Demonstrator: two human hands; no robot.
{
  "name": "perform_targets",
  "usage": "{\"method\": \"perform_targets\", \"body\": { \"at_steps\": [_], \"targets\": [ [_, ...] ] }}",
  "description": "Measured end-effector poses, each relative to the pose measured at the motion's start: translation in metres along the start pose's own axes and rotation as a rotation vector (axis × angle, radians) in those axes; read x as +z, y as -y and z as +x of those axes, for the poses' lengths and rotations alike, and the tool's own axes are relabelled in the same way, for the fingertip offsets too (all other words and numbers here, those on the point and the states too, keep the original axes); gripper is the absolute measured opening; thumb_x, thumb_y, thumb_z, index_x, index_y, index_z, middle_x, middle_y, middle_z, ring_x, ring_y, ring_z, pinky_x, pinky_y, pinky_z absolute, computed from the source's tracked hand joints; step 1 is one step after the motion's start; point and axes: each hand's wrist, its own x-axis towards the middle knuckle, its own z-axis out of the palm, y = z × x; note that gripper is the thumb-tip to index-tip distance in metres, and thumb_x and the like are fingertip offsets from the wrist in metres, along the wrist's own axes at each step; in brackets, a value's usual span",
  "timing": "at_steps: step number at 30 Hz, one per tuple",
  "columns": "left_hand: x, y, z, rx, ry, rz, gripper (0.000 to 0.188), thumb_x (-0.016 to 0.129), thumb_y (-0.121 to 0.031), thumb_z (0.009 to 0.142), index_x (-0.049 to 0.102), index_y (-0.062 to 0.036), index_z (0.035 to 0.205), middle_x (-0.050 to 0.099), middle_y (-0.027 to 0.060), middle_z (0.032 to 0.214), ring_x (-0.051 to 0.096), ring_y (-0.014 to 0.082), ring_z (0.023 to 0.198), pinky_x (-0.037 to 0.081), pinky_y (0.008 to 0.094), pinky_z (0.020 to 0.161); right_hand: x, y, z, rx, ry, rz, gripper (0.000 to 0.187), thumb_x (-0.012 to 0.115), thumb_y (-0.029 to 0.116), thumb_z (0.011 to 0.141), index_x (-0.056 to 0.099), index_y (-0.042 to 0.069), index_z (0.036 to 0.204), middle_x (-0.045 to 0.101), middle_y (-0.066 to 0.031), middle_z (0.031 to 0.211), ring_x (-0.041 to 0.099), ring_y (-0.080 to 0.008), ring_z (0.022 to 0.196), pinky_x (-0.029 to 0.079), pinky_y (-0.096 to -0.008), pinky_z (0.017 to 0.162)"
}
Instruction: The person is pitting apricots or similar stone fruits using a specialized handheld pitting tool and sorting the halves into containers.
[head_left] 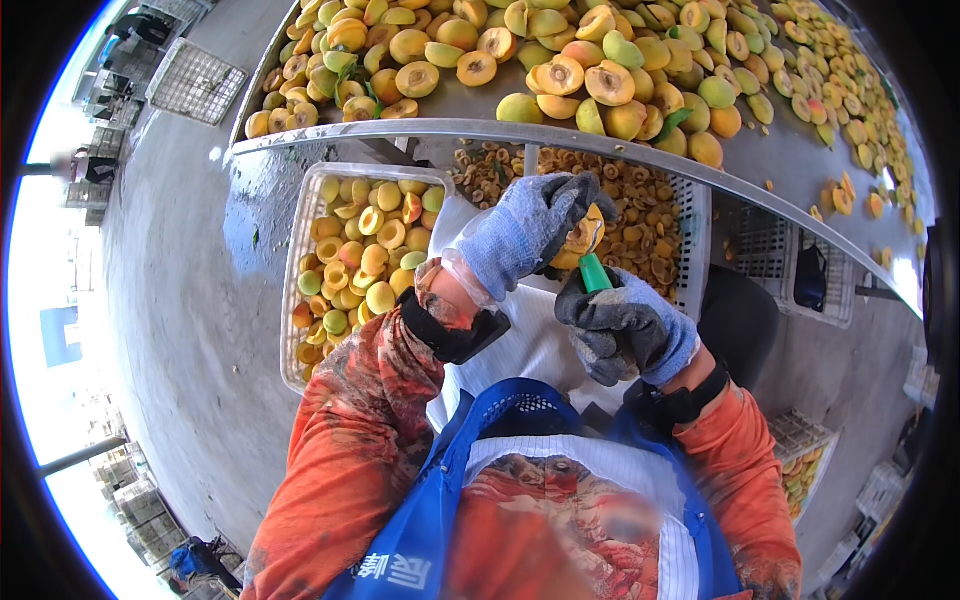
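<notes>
My left hand (515, 228), in a blue and dark grey work glove, is closed around a halved peach (578, 242) with its cut orange face turned to the right. In my right hand (632, 325), gloved the same way, is a green-handled pitting tool (595, 273). Its thin curved metal end meets the peach flesh; how deep it goes I cannot tell. Both hands are close together above my lap, near the front edge of the metal table (470, 128). Many halved and some whole-looking peaches (610, 82) lie heaped on that table.
A white crate (292, 300) of peach halves stands left of my hands. Under the table, a crate (692, 235) holds brown peach pits (640, 215). More crates stand at right (835, 290) and far left (197, 82). My blue apron (425, 510) covers my front.
</notes>
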Motion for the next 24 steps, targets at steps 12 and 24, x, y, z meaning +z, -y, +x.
{"method": "perform_targets", "body": {
  "at_steps": [12,24],
  "targets": [
    [-0.006,0.003,-0.005,0.490,-0.286,0.028,0.036,0.043,-0.035,0.092,0.060,-0.0052,0.104,0.065,0.0113,0.083,0.063,0.0214,0.076,0.050,0.0343,0.071,0.012,0.006,0.008,-0.088,0.099,0.025,0.027,0.065,0.016,0.075,0.052,-0.001,0.091,0.047,-0.0032,0.051,0.043,-0.0125,0.035,0.035,-0.0251,0.032],
    [-0.110,0.198,-0.044,-0.457,-0.355,1.004,0.045,0.059,-0.028,0.082,0.052,-0.0052,0.120,0.052,0.0204,0.119,0.051,0.0366,0.106,0.042,0.0386,0.091,-0.071,0.004,-0.018,-0.344,-0.337,0.115,0.020,0.062,0.014,0.080,0.050,0.003,0.092,0.040,-0.0031,0.046,0.037,-0.0147,0.031,0.031,-0.0278,0.029]
  ]
}}
